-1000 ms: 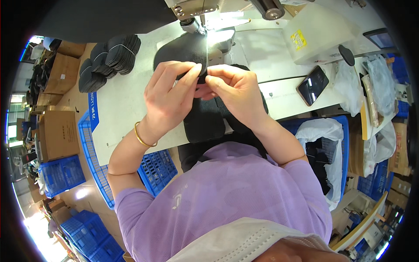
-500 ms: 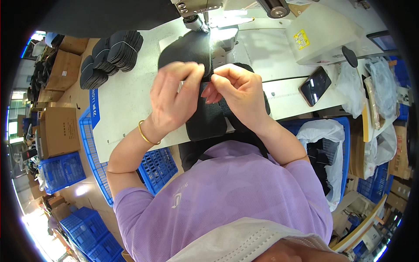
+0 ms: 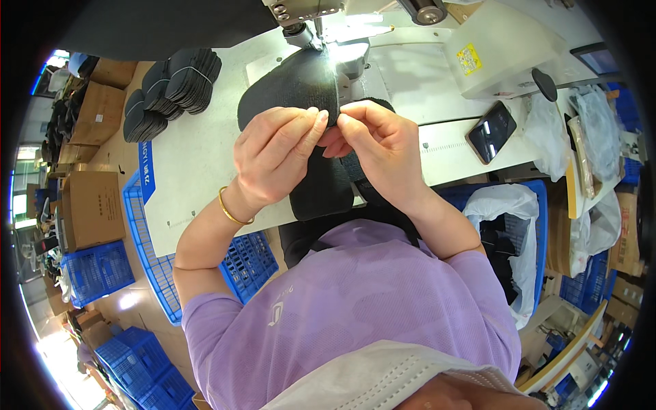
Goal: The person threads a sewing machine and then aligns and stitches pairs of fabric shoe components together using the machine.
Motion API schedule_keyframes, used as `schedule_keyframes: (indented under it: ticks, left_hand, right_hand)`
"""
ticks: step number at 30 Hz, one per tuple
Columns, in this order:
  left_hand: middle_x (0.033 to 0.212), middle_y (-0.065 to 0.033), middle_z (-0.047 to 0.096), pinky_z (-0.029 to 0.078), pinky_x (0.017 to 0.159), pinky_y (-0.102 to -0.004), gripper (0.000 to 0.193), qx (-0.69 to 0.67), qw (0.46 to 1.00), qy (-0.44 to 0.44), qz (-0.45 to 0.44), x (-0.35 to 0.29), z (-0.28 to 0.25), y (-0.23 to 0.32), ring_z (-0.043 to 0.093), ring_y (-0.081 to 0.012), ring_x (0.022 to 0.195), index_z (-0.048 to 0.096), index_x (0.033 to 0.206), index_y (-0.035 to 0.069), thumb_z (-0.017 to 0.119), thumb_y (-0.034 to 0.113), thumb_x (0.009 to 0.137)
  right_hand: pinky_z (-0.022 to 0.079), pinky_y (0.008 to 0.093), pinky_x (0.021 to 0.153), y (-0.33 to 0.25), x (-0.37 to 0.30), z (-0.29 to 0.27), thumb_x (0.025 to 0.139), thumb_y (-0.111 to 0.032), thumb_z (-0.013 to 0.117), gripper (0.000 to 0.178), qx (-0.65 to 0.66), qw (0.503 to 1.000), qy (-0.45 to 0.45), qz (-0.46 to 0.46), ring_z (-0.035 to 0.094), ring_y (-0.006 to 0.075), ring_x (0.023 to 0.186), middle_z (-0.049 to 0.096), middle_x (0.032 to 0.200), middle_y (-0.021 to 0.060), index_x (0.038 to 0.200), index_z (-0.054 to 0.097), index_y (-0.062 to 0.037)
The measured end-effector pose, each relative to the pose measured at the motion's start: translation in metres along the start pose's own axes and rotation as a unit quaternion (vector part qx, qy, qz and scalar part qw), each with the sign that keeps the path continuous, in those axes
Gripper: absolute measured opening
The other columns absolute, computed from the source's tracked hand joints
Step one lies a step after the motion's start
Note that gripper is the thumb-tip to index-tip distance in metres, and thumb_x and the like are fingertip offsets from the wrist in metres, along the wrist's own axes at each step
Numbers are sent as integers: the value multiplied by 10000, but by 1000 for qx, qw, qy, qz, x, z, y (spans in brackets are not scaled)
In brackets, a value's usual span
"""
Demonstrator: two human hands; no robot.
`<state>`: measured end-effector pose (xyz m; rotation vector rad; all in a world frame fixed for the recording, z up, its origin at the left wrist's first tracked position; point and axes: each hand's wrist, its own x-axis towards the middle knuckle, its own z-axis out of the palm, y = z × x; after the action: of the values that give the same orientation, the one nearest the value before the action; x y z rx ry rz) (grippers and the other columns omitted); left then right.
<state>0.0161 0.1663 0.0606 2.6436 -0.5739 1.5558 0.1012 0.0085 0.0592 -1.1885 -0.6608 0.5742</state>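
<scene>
**Both hands pinch black fabric at the sewing machine**

The left hand point(image 3: 277, 160) and the right hand point(image 3: 383, 147) meet at the near edge of a black fabric piece point(image 3: 290, 85) that lies on the white bench point(image 3: 198, 164), its far end under the needle of the sewing machine point(image 3: 307, 14). The left grip is pressed together, thumb and forefinger pinching the fabric's edge; a gold bangle point(image 3: 232, 212) circles that wrist. The right grip likewise pinches the same edge just beside the left fingertips, so that the two hands touch. A second dark fabric piece point(image 3: 321, 188) hangs below the hands toward the person's purple shirt.

On the bench to the left sit stacks of black cut pieces point(image 3: 171, 89), well apart from the hands. To the right lies a black phone point(image 3: 490, 131). Blue plastic crates point(image 3: 157, 266) stand below the bench's edge on the left, with cardboard boxes point(image 3: 92, 205) beyond them.
</scene>
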Motion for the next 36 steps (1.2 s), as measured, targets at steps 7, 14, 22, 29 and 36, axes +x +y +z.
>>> schedule_keyframes:
  ticks: [7, 14, 22, 29, 36]
  left_hand:
    - [935, -92, 666, 571, 707, -332, 296, 25, 999, -16, 34, -1, 2, 0, 658, -232, 838, 736, 945, -21, 722, -35, 650]
    - [981, -89, 664, 566, 734, -344, 322, 84, 996, -5, -16, -3, 11, 0, 647, -237, 905, 732, 962, -9, 707, -12, 641]
    - [940, -100, 684, 568, 721, -348, 344, 69, 997, 21, 13, 5, 20, -20, 663, -247, 863, 719, 913, -37, 694, 1, 572]
    - [943, -99, 685, 561, 729, -342, 345, 74, 996, 19, 43, 8, 26, -43, 661, -244, 870, 701, 888, -37, 653, 29, 553]
    - [922, -67, 665, 546, 703, -324, 307, 87, 995, 25, 48, 14, 33, -58, 648, -223, 834, 698, 897, -19, 667, 27, 595]
  right_hand:
    - [534, 216, 593, -2, 3, 2, 932, -84, 592, 157, -36, 999, 23, 10, 656, 91, 642, 695, 728, 76, 898, 659, 54]
    - [482, 203, 531, 0, 9, 3, 924, -92, 591, 153, -8, 999, 30, 16, 599, 63, 576, 683, 698, 62, 869, 656, 35]
    - [475, 216, 511, 3, 34, -1, 918, -93, 583, 161, -13, 999, 32, -16, 591, 66, 542, 684, 675, 60, 830, 656, 20]
    - [441, 203, 466, 10, 48, 0, 923, -85, 585, 146, -4, 999, 32, -37, 582, 59, 523, 694, 694, 53, 851, 673, 6]
    - [421, 200, 454, 14, 40, -5, 935, -100, 587, 143, -19, 999, 17, -20, 576, 54, 523, 710, 740, 57, 913, 688, -1]
